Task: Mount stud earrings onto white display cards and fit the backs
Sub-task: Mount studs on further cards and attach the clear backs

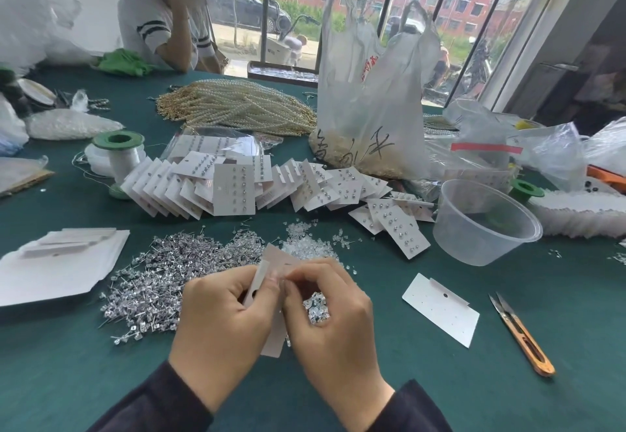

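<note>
My left hand [216, 320] grips a white display card [275, 337] held on edge between both hands. My right hand [328, 316] pinches at the card's top edge with thumb and forefinger; what it pinches is too small to make out. Under and left of my hands lies a heap of silver stud earrings [169, 272]. A small pile of clear backs [306, 242] sits just beyond my fingers. An empty card [440, 309] lies flat to the right. Several filled cards [233, 191] are fanned out in a row farther back.
Orange thread snips [523, 333] lie at the right. A clear plastic tub [487, 225] stands beyond the empty card. Blank card stacks [64, 245] rest at the left. Pearl strands [237, 103], a white plastic bag [369, 100] and a thread spool [118, 157] lie farther back; another person sits across.
</note>
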Action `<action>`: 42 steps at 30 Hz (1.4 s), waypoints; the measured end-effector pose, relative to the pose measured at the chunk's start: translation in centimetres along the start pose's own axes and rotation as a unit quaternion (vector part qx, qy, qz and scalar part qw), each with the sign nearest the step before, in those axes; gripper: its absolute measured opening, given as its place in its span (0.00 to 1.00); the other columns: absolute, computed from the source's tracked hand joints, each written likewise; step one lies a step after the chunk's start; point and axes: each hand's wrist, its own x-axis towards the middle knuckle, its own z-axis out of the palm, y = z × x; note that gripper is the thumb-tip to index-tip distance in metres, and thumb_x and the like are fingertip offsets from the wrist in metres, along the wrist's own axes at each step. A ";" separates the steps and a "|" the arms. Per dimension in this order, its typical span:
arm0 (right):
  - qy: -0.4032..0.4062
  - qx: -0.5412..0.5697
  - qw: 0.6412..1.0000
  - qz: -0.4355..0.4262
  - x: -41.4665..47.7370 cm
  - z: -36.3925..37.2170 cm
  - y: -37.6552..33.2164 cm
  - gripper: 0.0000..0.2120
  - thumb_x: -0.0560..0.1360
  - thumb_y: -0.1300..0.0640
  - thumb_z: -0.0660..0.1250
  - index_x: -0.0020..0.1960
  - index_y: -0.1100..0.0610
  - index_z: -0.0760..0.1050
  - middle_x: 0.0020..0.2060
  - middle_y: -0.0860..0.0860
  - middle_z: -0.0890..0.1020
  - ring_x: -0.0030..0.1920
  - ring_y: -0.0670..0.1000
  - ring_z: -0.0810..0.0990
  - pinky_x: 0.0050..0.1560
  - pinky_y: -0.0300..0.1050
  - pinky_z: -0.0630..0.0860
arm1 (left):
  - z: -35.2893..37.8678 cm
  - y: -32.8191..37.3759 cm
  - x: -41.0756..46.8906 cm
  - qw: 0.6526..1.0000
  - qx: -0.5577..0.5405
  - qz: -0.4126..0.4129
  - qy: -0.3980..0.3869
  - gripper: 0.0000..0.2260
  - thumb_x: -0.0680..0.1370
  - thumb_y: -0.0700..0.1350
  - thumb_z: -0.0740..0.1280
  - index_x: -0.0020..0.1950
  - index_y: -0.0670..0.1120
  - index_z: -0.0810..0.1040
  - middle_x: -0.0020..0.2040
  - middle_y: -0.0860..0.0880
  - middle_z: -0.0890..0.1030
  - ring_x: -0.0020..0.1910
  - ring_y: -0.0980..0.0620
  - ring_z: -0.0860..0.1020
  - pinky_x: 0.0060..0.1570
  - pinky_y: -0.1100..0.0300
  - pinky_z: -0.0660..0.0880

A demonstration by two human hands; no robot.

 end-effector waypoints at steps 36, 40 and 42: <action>0.064 0.382 0.835 0.390 1.8 -3.1 0.5 0.11 0.61 0.62 0.70 0.44 0.56 0.79 0.37 0.54 0.83 0.36 0.49 0.80 0.32 0.37 0.75 | -1.8 -4.6 2.7 0.960 0.264 -0.029 -0.094 0.06 0.73 0.51 0.67 0.45 0.50 0.80 0.43 0.53 0.74 0.48 0.54 0.71 0.54 0.61 0.68; 0.050 0.446 0.787 0.423 1.9 -3.1 0.6 0.17 0.59 0.59 0.67 0.47 0.61 0.78 0.38 0.55 0.83 0.37 0.52 0.81 0.42 0.45 0.79 | -1.8 -4.5 2.8 0.965 0.246 -0.024 -0.084 0.02 0.73 0.46 0.69 0.40 0.49 0.79 0.41 0.53 0.75 0.43 0.55 0.72 0.47 0.65 0.64; 0.041 0.483 0.761 0.431 1.9 -3.1 0.7 0.11 0.64 0.61 0.65 0.43 0.59 0.82 0.38 0.55 0.83 0.39 0.52 0.82 0.43 0.46 0.81 | -1.9 -4.4 2.9 0.968 0.233 -0.028 -0.088 0.03 0.73 0.45 0.68 0.39 0.48 0.78 0.41 0.52 0.77 0.42 0.54 0.73 0.47 0.64 0.66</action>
